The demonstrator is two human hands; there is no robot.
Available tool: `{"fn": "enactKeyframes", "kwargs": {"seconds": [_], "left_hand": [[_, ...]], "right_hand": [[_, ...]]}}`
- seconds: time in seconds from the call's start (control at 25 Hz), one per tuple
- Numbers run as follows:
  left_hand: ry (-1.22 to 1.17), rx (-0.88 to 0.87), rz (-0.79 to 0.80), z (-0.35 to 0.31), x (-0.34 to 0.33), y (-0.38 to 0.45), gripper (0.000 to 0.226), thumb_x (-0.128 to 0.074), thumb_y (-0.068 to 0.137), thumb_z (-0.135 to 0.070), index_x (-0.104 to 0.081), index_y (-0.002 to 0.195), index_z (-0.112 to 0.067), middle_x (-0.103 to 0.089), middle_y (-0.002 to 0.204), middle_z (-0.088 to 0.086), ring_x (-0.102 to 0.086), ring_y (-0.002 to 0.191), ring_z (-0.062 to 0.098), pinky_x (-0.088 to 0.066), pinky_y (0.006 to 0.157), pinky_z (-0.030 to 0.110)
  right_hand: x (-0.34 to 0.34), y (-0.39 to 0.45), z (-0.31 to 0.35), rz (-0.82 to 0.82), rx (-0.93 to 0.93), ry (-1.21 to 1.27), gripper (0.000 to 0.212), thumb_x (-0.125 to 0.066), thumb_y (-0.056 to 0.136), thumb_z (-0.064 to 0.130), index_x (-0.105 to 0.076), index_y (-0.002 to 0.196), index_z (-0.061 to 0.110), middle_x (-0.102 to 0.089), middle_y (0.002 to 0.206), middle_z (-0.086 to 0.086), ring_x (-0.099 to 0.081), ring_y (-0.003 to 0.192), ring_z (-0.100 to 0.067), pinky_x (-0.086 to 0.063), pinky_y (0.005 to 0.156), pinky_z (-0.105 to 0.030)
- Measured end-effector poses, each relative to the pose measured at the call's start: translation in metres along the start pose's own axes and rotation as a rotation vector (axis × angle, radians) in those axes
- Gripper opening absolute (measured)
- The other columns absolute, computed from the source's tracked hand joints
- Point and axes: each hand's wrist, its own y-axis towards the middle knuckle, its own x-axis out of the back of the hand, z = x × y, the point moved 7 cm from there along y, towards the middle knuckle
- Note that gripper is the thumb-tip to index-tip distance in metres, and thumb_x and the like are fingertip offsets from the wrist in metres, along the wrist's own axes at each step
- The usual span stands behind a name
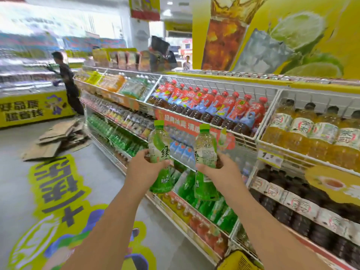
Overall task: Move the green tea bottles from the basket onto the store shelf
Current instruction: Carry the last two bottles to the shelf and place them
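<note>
My left hand (143, 167) grips one green tea bottle (160, 151) around its middle and holds it upright in front of the shelves. My right hand (221, 168) grips a second green tea bottle (206, 151) the same way, a little to the right. Both bottles have green caps and green labels. Behind and below them, a row of green bottles (210, 207) lies on a lower shelf of the store shelf (196, 229). A corner of the yellow basket (236, 260) shows at the bottom edge, under my right forearm.
Red-capped tea bottles (212, 108) fill the top shelf, and orange drink bottles (313, 131) stand to the right. Flattened cardboard (58, 137) lies on the floor at the left. A person in dark clothes (68, 82) stands by a yellow freezer (35, 108) farther back.
</note>
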Motion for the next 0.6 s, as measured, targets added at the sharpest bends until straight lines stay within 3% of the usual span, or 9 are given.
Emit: {"fn": "enactKeyframes", "kwargs": {"seconds": [0.12, 0.28, 0.44, 0.6], "left_hand": [[0.009, -0.029, -0.01, 0.023, 0.046, 0.047, 0.054, -0.09, 0.067, -0.049, -0.06, 0.108, -0.031, -0.067, 0.098, -0.014, -0.067, 0.093, 0.012, -0.057, 0.087, 0.042], [0.005, -0.051, -0.012, 0.054, 0.116, 0.125, 0.067, -0.087, 0.059, -0.057, -0.059, 0.114, -0.031, -0.067, 0.101, -0.016, -0.066, 0.092, 0.009, -0.056, 0.084, 0.039], [0.037, -0.059, 0.009, 0.084, 0.177, 0.199, 0.057, -0.089, 0.068, -0.05, -0.06, 0.112, -0.03, -0.067, 0.103, -0.013, -0.065, 0.093, 0.011, -0.055, 0.085, 0.041], [0.039, -0.042, 0.008, 0.119, 0.219, 0.267, 0.063, -0.089, 0.067, -0.05, -0.061, 0.118, -0.028, -0.067, 0.104, -0.013, -0.065, 0.095, 0.013, -0.054, 0.084, 0.039]], "right_hand": [[-0.067, 0.022, 0.014, 0.013, 0.021, 0.023, 0.045, -0.086, 0.079, 0.043, -0.065, 0.119, 0.036, -0.072, 0.107, 0.015, -0.069, 0.092, -0.005, -0.053, 0.07, -0.025], [-0.168, 0.061, 0.035, 0.002, 0.034, 0.026, 0.05, -0.086, 0.079, 0.045, -0.065, 0.123, 0.034, -0.072, 0.106, 0.016, -0.069, 0.09, -0.005, -0.052, 0.067, -0.024], [-0.26, 0.098, 0.055, -0.009, 0.009, 0.062, 0.05, -0.086, 0.078, 0.045, -0.065, 0.122, 0.035, -0.072, 0.101, 0.018, -0.07, 0.086, -0.004, -0.053, 0.063, -0.024], [-0.334, 0.141, 0.07, -0.004, 0.003, 0.049, 0.053, -0.087, 0.076, 0.048, -0.066, 0.122, 0.035, -0.073, 0.106, 0.013, -0.07, 0.092, -0.01, -0.059, 0.072, -0.033]]}}
